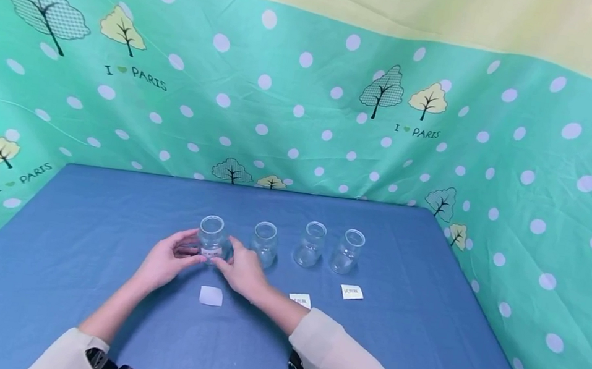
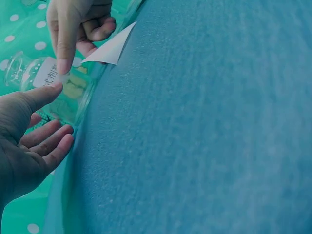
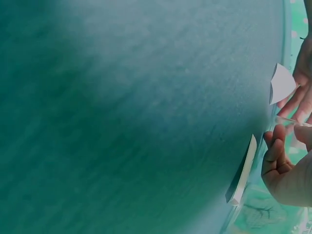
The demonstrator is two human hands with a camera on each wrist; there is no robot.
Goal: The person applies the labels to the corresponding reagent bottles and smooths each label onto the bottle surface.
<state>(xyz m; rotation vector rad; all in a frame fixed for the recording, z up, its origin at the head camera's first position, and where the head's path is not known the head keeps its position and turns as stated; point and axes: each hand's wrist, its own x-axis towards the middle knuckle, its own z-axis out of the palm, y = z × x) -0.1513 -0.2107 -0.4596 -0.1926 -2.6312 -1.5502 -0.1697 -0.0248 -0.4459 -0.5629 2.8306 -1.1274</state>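
Observation:
Both hands are at the leftmost glass jar [image 1: 212, 226], which stands upright on the blue cloth. A white label [image 1: 211, 252] with dark handwriting sits on its front. My left hand [image 1: 167, 260] holds the jar's left side, the thumb across at the label. From the other side my right hand [image 1: 244, 270] grips it, its thumb also on the label and its index finger up along the glass. In the left wrist view the two thumb tips lie close together over the label [image 2: 47, 73]. The jar partly hides the far fingertips.
Right of it stand more clear jars: one [image 1: 264, 244] beside my right hand, then another [image 1: 310, 245] and the rightmost [image 1: 347, 252]. A blank white paper [image 1: 211, 296] lies in front. Two written papers, one [image 1: 300, 299] by my right forearm and one [image 1: 351, 292] farther right, lie on the cloth.

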